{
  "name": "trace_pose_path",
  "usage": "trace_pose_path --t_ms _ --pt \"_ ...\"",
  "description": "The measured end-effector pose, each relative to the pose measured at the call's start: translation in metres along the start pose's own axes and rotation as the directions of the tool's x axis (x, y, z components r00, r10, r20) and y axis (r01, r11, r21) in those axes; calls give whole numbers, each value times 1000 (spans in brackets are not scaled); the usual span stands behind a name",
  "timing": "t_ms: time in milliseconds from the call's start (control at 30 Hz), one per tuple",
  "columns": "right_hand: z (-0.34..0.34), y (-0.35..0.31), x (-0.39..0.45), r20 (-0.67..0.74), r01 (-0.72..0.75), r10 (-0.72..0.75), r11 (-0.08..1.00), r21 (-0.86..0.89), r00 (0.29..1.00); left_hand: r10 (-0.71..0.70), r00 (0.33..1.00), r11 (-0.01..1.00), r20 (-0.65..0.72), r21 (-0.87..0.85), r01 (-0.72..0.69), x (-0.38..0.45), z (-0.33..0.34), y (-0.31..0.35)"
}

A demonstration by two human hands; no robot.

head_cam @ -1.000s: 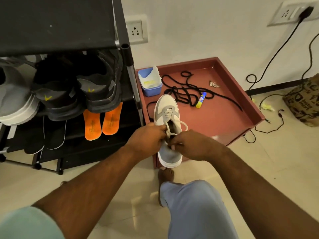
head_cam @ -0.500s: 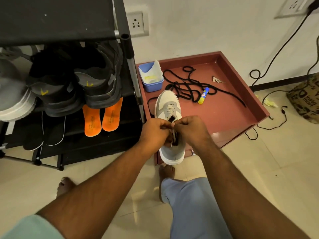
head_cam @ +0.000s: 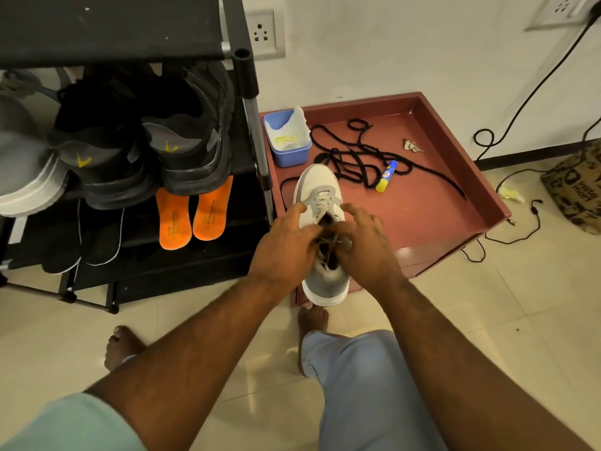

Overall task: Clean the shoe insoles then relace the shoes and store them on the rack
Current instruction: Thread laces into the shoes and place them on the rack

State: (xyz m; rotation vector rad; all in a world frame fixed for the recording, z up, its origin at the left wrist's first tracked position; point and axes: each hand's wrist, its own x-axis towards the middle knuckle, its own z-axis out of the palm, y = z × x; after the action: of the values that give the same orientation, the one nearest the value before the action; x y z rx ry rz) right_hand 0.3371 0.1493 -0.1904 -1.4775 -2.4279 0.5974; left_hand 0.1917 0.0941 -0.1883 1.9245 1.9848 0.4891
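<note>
While the grey-and-white sneaker (head_cam: 320, 203) sits at frame centre on the maroon tray's (head_cam: 422, 222) front edge, left hand (head_cam: 286, 249) and right hand (head_cam: 364, 249) pinch its laces (head_cam: 328, 240), other fingers spread.

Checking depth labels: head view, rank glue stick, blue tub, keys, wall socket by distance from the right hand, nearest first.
1. Glue stick, on the tray just beyond the right hand.
2. Blue tub, tray's left rear corner.
3. Keys, farther back on the tray, to the right.
4. Wall socket, up on the wall beside the rack.
</note>
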Motion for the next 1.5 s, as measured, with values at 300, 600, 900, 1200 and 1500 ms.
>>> trace_pose_path --t_ms 300,600,900,1200,1500 --pt "-5 5 26 -17 153 -155 985 -83 988 -68 895 973 440 227 -38 9 -17 -3" --pt "9 -14 41 236 249 -125 743 -622 964 -247 966 835 80 -489 254 14 5 -6" --pt "17 14 24 -191 282 -308 947 -154 932 -172 985 806 27 -571 156 11 20 -17" --pt "13 20 31 -271 13 88 936 351 958 -355 935 810 -9 -503 303 14 30 -3" --pt "5 18 34 -210 55 8 955 291 978 -191 975 898 116 -381 221 42 0 12"
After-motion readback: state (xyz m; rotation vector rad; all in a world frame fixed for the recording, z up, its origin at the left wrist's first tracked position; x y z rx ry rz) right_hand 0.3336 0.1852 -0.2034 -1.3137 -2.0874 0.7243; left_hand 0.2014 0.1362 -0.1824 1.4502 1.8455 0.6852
